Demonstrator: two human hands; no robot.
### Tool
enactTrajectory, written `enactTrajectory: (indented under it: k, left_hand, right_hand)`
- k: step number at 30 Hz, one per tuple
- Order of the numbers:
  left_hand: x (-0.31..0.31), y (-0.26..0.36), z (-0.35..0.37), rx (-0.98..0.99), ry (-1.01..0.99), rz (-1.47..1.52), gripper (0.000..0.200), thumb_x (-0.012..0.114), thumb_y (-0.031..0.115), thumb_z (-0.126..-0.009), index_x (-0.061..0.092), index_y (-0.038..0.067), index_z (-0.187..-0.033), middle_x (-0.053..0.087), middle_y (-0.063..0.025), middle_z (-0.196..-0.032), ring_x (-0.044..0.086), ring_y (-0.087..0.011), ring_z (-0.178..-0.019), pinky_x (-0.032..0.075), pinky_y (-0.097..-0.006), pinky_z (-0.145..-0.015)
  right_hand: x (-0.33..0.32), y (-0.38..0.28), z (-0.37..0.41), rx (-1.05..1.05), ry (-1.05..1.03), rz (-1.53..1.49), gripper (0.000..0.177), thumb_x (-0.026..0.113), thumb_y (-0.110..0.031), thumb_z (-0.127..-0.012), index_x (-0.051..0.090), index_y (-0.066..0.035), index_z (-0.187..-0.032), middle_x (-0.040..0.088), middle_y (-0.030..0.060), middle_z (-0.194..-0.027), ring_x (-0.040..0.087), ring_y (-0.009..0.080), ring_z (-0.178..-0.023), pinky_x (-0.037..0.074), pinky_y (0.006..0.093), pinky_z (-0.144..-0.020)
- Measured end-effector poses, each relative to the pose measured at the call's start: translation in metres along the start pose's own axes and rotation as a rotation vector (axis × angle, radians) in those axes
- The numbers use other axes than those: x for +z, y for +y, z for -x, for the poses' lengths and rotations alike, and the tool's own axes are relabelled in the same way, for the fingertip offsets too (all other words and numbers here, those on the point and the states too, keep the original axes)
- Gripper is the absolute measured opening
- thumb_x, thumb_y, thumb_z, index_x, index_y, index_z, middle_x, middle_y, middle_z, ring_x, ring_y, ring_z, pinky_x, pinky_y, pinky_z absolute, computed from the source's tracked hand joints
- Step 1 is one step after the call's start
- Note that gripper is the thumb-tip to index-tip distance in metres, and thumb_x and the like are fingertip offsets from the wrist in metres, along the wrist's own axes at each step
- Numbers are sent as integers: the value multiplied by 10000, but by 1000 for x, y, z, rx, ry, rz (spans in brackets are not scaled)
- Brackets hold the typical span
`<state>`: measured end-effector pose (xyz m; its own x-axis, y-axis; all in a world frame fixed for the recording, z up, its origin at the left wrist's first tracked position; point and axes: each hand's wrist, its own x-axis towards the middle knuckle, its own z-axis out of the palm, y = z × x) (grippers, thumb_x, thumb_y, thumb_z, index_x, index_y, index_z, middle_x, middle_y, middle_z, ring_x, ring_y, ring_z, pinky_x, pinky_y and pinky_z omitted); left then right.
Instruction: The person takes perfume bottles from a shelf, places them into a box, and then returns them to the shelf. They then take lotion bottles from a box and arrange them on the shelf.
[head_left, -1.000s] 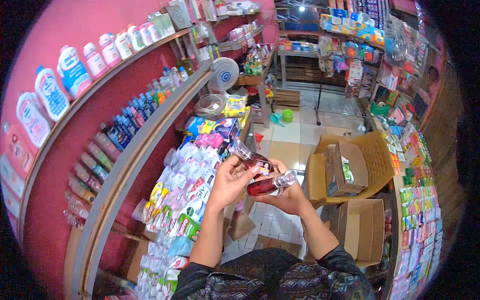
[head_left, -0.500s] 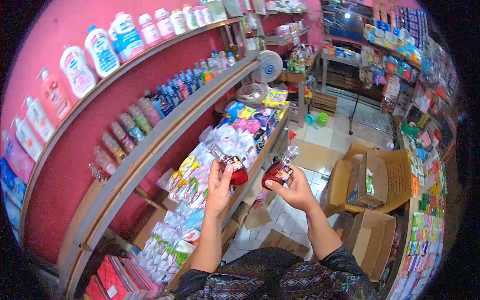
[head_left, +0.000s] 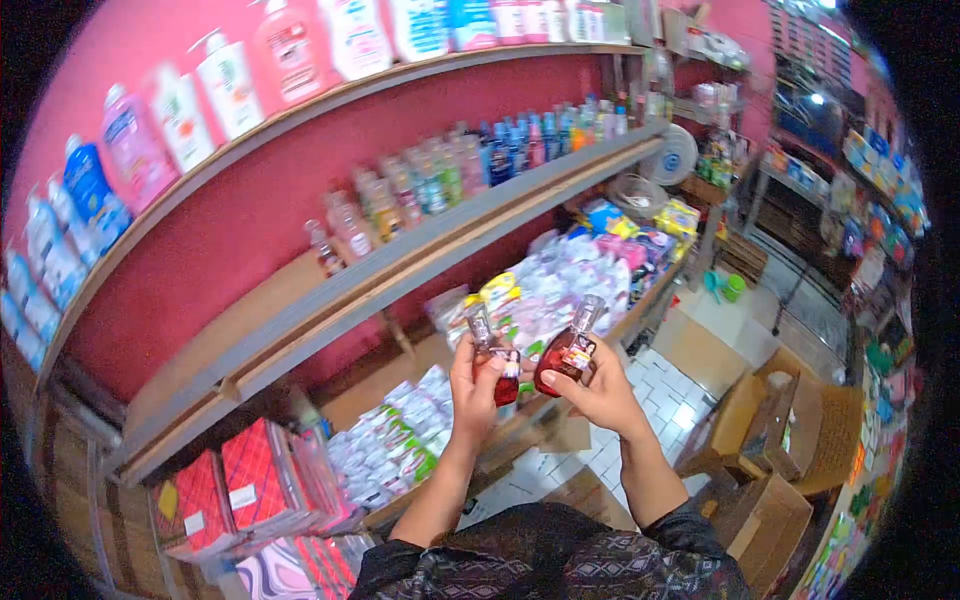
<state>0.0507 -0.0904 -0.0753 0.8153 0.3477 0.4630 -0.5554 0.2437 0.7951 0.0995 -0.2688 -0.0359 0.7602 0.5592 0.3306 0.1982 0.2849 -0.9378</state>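
Moved: we find left hand [head_left: 472, 390] and right hand [head_left: 600, 395] drawn closer than before (view swung left).
Left grip: clamped on left bottle [head_left: 497, 360].
Right grip: clamped on right bottle [head_left: 568, 352].
Room: both held in open air, shelf [head_left: 330, 303] edge beyond.

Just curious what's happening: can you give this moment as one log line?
left hand: grips left red bottle | right hand: grips right red bottle | backdrop: stocked shelf
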Motion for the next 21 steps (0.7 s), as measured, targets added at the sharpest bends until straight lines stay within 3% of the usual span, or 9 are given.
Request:
enactTrajectory:
  k: [4,8,12,16,21]
  left_hand:
    - [-53,28,22,28,92,-132,392,714,28,-829,488,27,-1149,616,-54,-975,636,-119,-789,521,-257,-674]
    - [-92,58,49,-13,110,-216,607,780,-38,-722,460,17,-1235,608,-57,-940,623,-137,-846,525,-271,-743]
    - [-113,86,62,36,189,-207,578,790,-30,-714,482,23,-1200,621,-57,-962,627,-134,-875,528,-276,-770]
    - [-135,106,73,55,298,-295,454,774,-20,-753,518,29,-1125,658,-64,-1011,634,-122,-915,520,-277,-807]
    - [-137,137,73,123,380,-351,398,787,-7,-755,528,40,-1053,629,-28,-914,586,-67,-740,484,-233,-651]
  right_hand:
    - [56,14,-7,-35,-53,-40,351,755,-77,-825,556,-18,-1109,649,34,-992,613,110,-922,495,289,-836]
    - [104,19,-17,-62,-149,45,340,758,-25,-804,584,-27,-1096,666,31,-984,623,108,-909,509,282,-810]
    - [151,8,-22,14,-254,-18,331,786,-70,-789,607,-16,-1062,674,38,-964,618,106,-907,500,290,-835]
    - [179,7,-42,-56,-372,81,361,798,-119,-794,611,-27,-1089,669,27,-985,606,98,-917,497,287,-826]
    - [182,-12,-86,15,-694,3,592,790,-197,-830,503,-28,-1319,631,-1,-1021,564,61,-875,481,244,-749]
